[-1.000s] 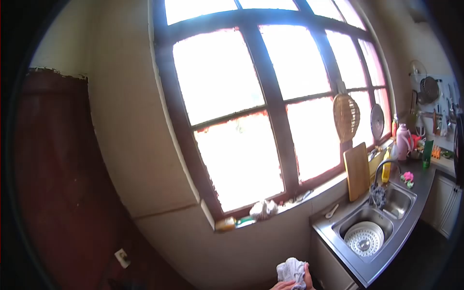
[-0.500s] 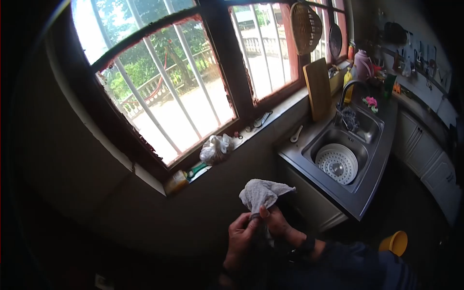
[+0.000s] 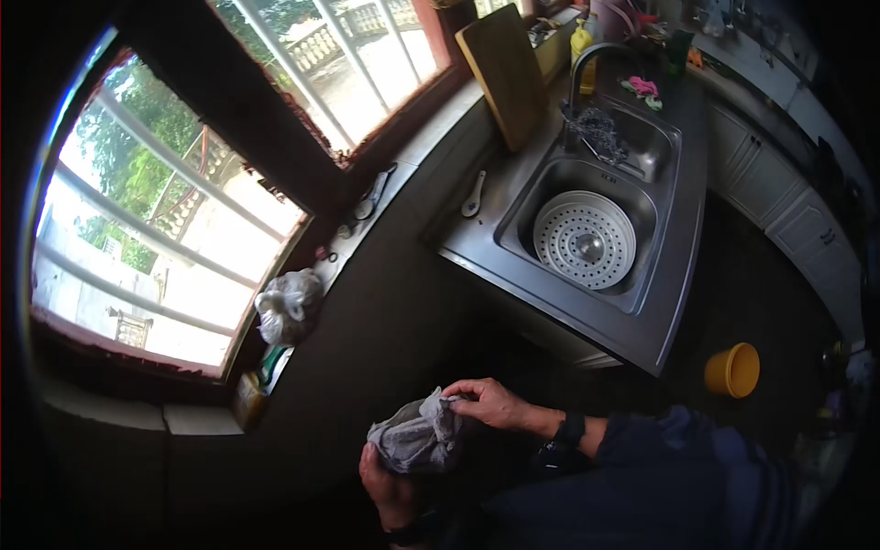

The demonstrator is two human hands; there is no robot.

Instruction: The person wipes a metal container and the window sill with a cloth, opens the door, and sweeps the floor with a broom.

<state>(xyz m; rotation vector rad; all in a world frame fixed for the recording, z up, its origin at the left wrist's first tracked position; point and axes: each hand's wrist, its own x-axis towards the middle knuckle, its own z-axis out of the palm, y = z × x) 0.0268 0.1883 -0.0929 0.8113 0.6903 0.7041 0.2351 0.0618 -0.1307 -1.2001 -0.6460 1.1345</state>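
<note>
A crumpled greyish-white cloth (image 3: 410, 442) is stretched between my two hands in the lower middle of the head view. My left hand (image 3: 389, 488) grips its lower left side, with the thumb along the edge and the other fingers largely hidden. At the upper right corner, my right hand (image 3: 495, 404) pinches the fabric between thumb and fingers. A dark band (image 3: 570, 429) circles my right wrist. Both hands are in the air, in front of the sink counter and below the window sill.
A steel double sink (image 3: 665, 293) holds a white perforated steamer basket (image 3: 584, 240). On its counter lie a spoon (image 3: 474, 194) and a pink cloth (image 3: 643, 87); a cutting board (image 3: 504, 78) leans behind. A plastic bag (image 3: 288, 307) sits on the sill. A yellow bucket (image 3: 731, 370) stands on the floor.
My hands have moved apart and a little left, and the bunched cloth is now spread between them. The camera has turned, so the sink and window appear shifted and tilted.
</note>
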